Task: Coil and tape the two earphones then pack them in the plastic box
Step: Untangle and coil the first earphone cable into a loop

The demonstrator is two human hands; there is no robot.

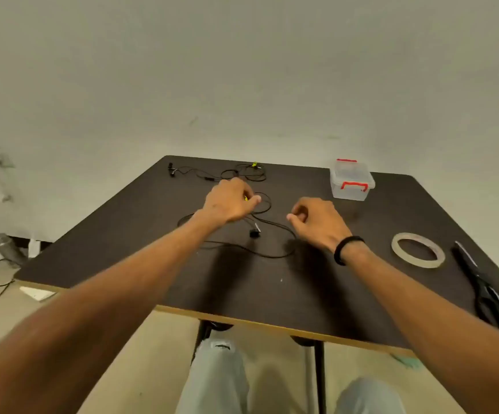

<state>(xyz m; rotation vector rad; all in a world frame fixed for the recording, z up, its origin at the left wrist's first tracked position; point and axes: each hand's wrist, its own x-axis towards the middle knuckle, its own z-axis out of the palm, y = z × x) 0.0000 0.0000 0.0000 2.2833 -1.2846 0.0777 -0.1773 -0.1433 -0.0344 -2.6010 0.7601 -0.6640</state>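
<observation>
Nearest the camera are the person's knees, below the near edge of the dark table point(272, 294). Over the table's middle, the left hand point(230, 203) is curled, thumb and forefinger pinched on what looks like a yellow-tipped end of the near earphone point(260, 252); the blur makes that uncertain. The right hand point(316, 221) is loosely curled with thumb against forefinger, and I cannot tell whether it grips the cable or nothing.

The near earphone sprawls in loose loops between and before both hands. The second earphone point(227, 173) lies uncoiled at the far edge. The plastic box point(351, 182), lid on with red clasps, sits far right. The tape roll point(418, 250) and scissors point(487, 291) lie at the near right.

Coiling is only starting. It would go best with the left hand anchoring one end while the right feeds even, equal loops into it, drawing out slack gently so nothing kinks or tangles.
</observation>
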